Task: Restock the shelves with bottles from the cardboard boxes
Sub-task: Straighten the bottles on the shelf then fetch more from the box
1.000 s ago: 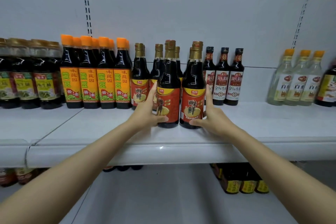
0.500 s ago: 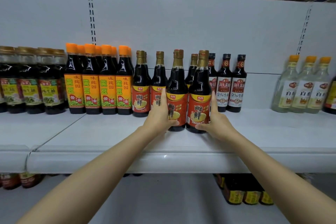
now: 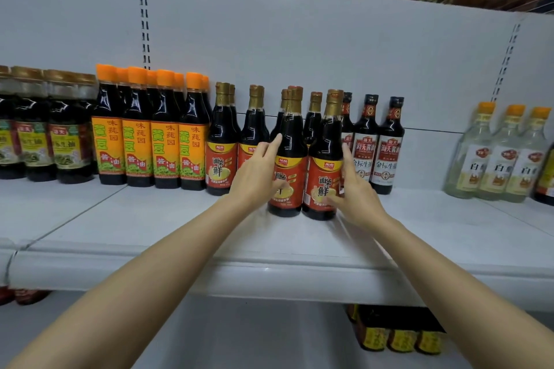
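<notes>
Two red-label bottles stand on the shelf just ahead of their row, left hand and right hand flat-fingered against their sides, so pushing back seems left; no boxes in sight.

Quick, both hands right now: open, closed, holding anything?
Left hand: open, straight fingers against the left front red-label bottle.
Right hand: open, fingers against the right front red-label bottle.
</notes>
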Demonstrator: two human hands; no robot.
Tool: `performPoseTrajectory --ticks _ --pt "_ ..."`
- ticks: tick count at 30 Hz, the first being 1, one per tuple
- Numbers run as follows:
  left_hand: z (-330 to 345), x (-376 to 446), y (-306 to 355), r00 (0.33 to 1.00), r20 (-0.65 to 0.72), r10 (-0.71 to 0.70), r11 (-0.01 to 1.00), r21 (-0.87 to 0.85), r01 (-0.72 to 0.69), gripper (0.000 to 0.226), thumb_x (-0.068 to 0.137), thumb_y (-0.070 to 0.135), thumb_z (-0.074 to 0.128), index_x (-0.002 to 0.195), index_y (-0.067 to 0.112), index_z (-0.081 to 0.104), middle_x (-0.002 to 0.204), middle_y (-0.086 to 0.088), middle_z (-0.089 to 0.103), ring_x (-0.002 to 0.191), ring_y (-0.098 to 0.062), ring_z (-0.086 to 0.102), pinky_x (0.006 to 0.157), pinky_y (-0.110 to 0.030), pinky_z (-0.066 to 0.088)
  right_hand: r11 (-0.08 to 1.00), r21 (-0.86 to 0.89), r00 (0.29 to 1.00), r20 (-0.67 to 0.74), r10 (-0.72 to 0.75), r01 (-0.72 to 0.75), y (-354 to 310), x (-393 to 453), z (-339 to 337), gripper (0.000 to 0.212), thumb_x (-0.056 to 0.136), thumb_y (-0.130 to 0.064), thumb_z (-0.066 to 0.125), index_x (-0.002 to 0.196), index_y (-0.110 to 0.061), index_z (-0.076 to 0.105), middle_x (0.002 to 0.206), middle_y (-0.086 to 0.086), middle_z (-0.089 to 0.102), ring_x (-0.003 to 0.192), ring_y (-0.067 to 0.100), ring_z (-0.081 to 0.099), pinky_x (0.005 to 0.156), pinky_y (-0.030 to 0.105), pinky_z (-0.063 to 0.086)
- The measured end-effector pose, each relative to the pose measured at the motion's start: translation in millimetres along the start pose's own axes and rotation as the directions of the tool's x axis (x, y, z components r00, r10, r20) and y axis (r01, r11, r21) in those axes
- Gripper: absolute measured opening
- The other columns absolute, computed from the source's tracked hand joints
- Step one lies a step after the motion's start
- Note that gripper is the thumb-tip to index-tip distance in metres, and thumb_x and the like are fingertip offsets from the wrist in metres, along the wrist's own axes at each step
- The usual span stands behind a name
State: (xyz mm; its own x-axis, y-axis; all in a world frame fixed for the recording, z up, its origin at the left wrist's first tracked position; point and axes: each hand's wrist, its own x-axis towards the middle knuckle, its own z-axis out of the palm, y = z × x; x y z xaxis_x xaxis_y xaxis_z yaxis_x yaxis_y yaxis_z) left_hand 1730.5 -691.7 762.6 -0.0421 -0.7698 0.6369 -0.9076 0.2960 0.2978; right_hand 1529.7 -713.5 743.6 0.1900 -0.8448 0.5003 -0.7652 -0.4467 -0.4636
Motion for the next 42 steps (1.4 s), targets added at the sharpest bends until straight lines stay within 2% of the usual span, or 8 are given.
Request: performPoseTrajectory --ticks 4,6,8,11,15,19,36,42 --pt "4 10 -6 1.0 -0.019 0.008 0.993 0.119 -0.005 0.095 0.082 0.033 0.071 0.153 0.02 0.009 0.14 -0.003 0.039 0.099 -0.017 0.057 0.065 -0.024 0.044 1.0 0.005 1.0 0.017 0.008 -0.008 0 9 3 0.111 0.087 -0.018 0.069 0.146 -0.041 -0.021 0.136 0.006 0.053 0.111 0.024 0.058 0.093 0.046 0.05" --pt "8 14 -8 0.999 -0.035 0.014 0.987 0.164 -0.008 0.094 0.083 0.037 0.07 0.153 0.02 0.009 0.14 -0.003 0.039 0.102 -0.017 0.056 0.063 -0.024 0.042 1.0 0.004 1.0 0.019 0.015 -0.015 0 14 6 0.111 0.087 -0.019 0.069 0.146 -0.04 -0.021 0.138 0.005 0.051 0.113 0.024 0.058 0.093 0.047 0.05" --pt "13 18 -10 0.998 -0.059 0.021 0.98 0.197 -0.009 0.094 0.083 0.041 0.07 0.152 0.02 0.01 0.14 -0.004 0.039 0.118 -0.019 0.047 0.077 -0.027 0.046 1.0 -0.004 1.0 0.02 0.019 -0.018 0 19 8 0.112 0.086 -0.019 0.07 0.146 -0.039 -0.021 0.14 0.005 0.05 0.114 0.024 0.058 0.094 0.047 0.049" --pt "16 25 -17 0.996 -0.083 0.045 0.958 0.285 -0.019 0.094 0.081 0.049 0.068 0.152 0.02 0.013 0.142 -0.003 0.041 0.135 -0.023 0.028 0.105 -0.035 0.032 0.999 -0.027 0.999 0.026 0.022 -0.021 0 27 12 0.111 0.086 -0.017 0.07 0.147 -0.036 -0.021 0.137 0.008 0.052 0.112 0.026 0.058 0.093 0.047 0.049" --pt "13 33 -25 0.992 -0.104 0.075 0.922 0.387 -0.029 0.093 0.078 0.056 0.067 0.151 0.021 0.02 0.149 -0.004 0.032 0.143 -0.025 0.013 0.115 -0.04 0.014 0.998 -0.053 0.998 0.046 0.037 -0.034 1 39 16 0.109 0.087 -0.016 0.068 0.148 -0.03 -0.021 0.129 0.011 0.056 0.106 0.027 0.06 0.092 0.047 0.049" --pt "16 38 -26 0.989 -0.09 0.117 0.885 0.461 -0.063 0.093 0.08 0.059 0.063 0.151 0.017 0.02 0.153 -0.004 0.026 0.145 -0.026 0.008 0.118 -0.045 0.0 0.996 -0.069 0.996 0.059 0.06 -0.056 0 47 18 0.107 0.088 -0.016 0.067 0.149 -0.026 -0.02 0.121 0.012 0.06 0.097 0.027 0.062 0.086 0.045 0.052" --pt "31 50 -24 0.991 -0.073 0.116 0.879 0.471 -0.068 0.092 0.083 0.055 0.061 0.15 0.011 0.016 0.151 -0.003 0.03 0.144 -0.023 0.015 0.119 -0.045 0.0 0.986 -0.115 0.991 0.05 0.126 -0.12 4 64 27 0.101 0.091 -0.016 0.061 0.148 -0.025 -0.022 0.105 0.01 0.063 0.086 0.025 0.062 0.079 0.043 0.054" --pt "35 51 -21 0.994 -0.079 0.074 0.896 0.443 -0.032 0.092 0.084 0.052 0.062 0.151 0.011 0.015 0.153 -0.004 0.028 0.145 -0.023 0.013 0.119 -0.043 0.002 0.992 -0.068 0.993 0.036 0.111 -0.109 5 65 29 0.101 0.092 -0.015 0.06 0.148 -0.028 -0.022 0.12 0.011 0.058 0.093 0.025 0.061 0.081 0.043 0.053"
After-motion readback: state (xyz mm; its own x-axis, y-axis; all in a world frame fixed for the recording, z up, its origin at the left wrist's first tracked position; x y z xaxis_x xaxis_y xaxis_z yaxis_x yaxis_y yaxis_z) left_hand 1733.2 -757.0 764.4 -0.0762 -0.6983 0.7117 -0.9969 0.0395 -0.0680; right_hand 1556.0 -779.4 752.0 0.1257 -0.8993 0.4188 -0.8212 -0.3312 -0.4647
